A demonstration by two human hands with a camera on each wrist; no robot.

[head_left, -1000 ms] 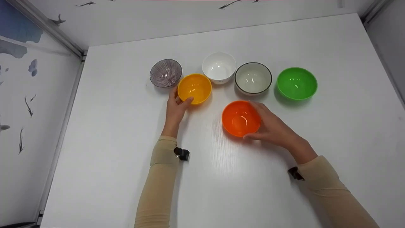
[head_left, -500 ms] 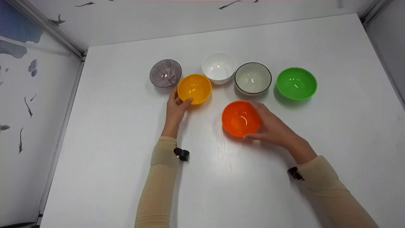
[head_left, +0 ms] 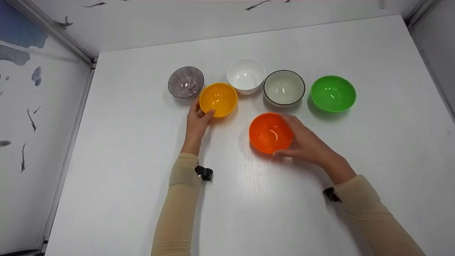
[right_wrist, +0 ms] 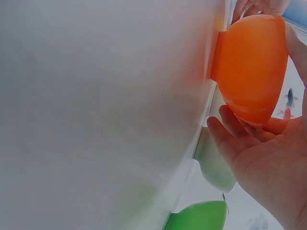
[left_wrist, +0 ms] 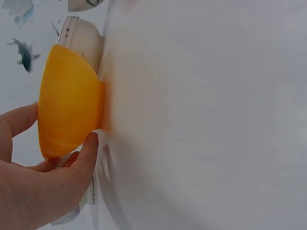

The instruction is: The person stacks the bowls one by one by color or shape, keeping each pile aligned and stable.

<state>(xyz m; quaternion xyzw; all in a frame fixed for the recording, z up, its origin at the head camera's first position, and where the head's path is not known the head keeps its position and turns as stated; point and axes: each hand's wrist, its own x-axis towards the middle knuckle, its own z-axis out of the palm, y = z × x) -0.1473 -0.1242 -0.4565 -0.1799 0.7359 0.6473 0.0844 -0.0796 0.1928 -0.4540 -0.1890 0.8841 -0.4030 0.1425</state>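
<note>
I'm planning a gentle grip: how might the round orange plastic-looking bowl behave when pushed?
The round orange plastic-looking bowl is probably stiff: no dent shows where the right hand holds it. Its shine suggests slipperiness. Its narrow foot may let it tip if pushed high.

Orange bowl [head_left: 270,133], yellow bowl [head_left: 218,100] (both plain)

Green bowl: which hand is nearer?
Right: the right hand, holding the orange bowl, is front-left of the green bowl; the left hand, holding the yellow bowl, is farther left.
</note>
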